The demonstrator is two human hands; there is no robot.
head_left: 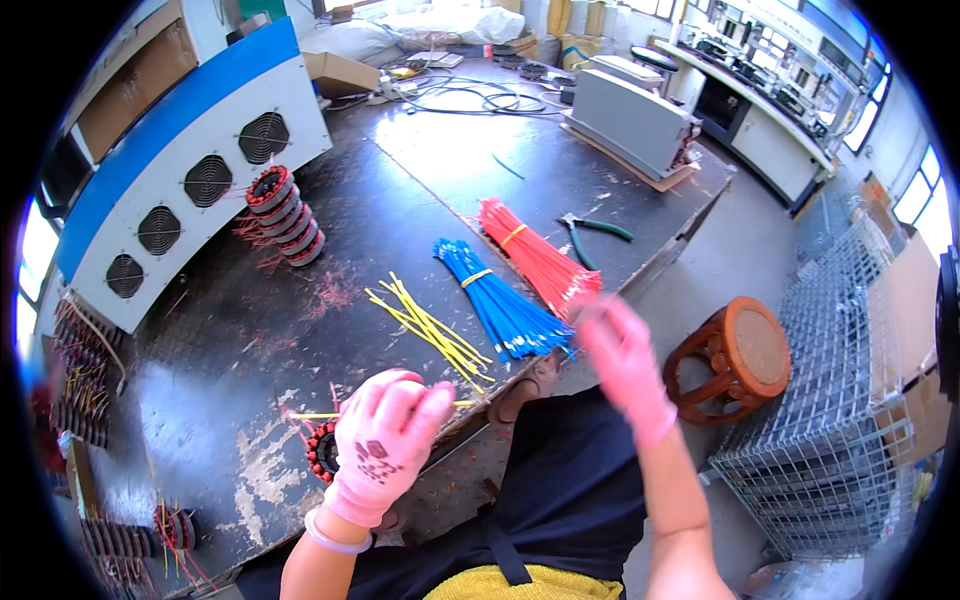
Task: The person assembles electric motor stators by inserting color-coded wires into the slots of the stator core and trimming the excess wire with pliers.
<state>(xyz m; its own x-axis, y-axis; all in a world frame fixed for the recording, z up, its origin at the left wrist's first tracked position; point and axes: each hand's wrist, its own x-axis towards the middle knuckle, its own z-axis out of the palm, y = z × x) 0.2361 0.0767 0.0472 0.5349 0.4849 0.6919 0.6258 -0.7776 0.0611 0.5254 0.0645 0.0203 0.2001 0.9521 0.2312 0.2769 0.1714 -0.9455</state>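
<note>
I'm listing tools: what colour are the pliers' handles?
The handles are green, seen best in the head view.

Windows [920,188]: bright daylight is coming from both sides.
Worktop [430,150]: its far part is reflecting white glare.
Right hand [625,365]: its outline is looking blurred.
Rim: straight edges are bending, dark corners are surrounding the view.

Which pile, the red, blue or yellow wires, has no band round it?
The yellow wires, lying loose left of the blue wires. The blue wires and red wires each have a yellow band.
</note>
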